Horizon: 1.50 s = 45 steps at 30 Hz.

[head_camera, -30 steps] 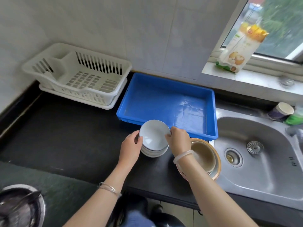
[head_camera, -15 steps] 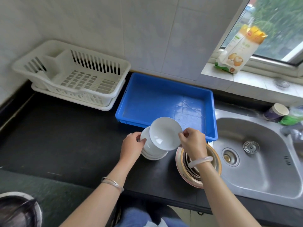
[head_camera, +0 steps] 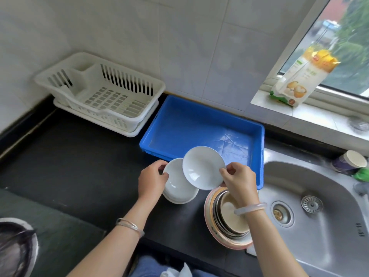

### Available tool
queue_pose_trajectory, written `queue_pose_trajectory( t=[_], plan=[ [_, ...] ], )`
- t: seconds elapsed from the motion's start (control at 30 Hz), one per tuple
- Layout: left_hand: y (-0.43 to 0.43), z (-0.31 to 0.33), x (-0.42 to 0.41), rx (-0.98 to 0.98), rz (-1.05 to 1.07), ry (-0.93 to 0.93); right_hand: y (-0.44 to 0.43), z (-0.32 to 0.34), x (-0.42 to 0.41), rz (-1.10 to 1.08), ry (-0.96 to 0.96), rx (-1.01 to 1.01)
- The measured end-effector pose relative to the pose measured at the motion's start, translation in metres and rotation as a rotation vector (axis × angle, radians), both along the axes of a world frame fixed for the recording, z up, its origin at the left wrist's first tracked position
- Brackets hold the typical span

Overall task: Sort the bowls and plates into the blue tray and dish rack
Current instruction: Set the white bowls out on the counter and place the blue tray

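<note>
While my right hand (head_camera: 238, 179) is pinching the rim of a small white bowl (head_camera: 203, 166), I am holding that bowl tilted above the near edge of the blue tray (head_camera: 191, 124), clear of the counter (head_camera: 79, 160). Thumb and fingers are closed on its right rim; nothing else is supporting it.

My left hand (head_camera: 152, 177) is gripping the left rim of the stack of white bowls (head_camera: 179, 188) sitting on the counter just in front of the tray, fingers curled over the edge and steadying it.

Just right of that stack, at the sink (head_camera: 311, 206) edge and partly under my right wrist, a pile of plates and bowls (head_camera: 227, 222) is waiting. Both the tray and the white dish rack (head_camera: 103, 94) beside it are showing nothing inside.

Handling notes, as judgement: the bowl is looking like glazed ceramic, so rigid, fairly light, smooth, likely slick if damp, and apt to chip on a knock. A one-sided rim pinch is letting it hang at an angle; a deeper hold with the thumb inside and fingers under the wall is seeming safer. Setting it down flat on the tray floor, not dropping it, is what I am judging best.

Sorting is looking barely begun.
</note>
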<state>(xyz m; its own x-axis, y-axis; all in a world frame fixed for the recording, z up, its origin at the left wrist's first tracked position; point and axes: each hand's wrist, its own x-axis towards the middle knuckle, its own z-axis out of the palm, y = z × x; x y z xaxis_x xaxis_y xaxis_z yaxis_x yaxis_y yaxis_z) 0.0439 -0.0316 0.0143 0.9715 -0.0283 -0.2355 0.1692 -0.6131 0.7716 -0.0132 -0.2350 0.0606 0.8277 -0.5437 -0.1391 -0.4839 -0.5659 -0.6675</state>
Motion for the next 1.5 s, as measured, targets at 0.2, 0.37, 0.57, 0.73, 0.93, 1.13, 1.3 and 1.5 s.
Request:
queue_pose_trajectory(
  t=[0.2,0.37,0.57,0.73,0.93,1.13,1.3,1.5],
  plan=[
    [0.020,0.010,0.008,-0.149,0.223,0.045,-0.008,0.017,0.013,0.109,-0.076,0.106],
    [0.049,0.020,0.011,-0.229,0.383,0.032,0.010,0.025,0.039,0.228,-0.074,0.137],
    [0.105,0.019,0.016,-0.312,0.564,0.025,0.057,0.017,0.078,0.343,-0.056,0.183],
    [0.168,0.010,0.024,-0.380,0.703,0.011,0.117,0.001,0.125,0.434,-0.007,0.237],
    [0.242,-0.009,0.048,-0.406,0.892,-0.011,0.201,-0.027,0.185,0.504,0.036,0.292],
    [0.298,-0.029,0.088,-0.469,1.080,0.015,0.275,-0.063,0.249,0.527,0.122,0.357],
    [0.331,-0.050,0.119,-0.511,1.207,0.035,0.327,-0.095,0.292,0.528,0.175,0.340],
    [0.359,-0.072,0.142,-0.569,1.302,0.030,0.370,-0.122,0.331,0.500,0.200,0.321]
  ],
)
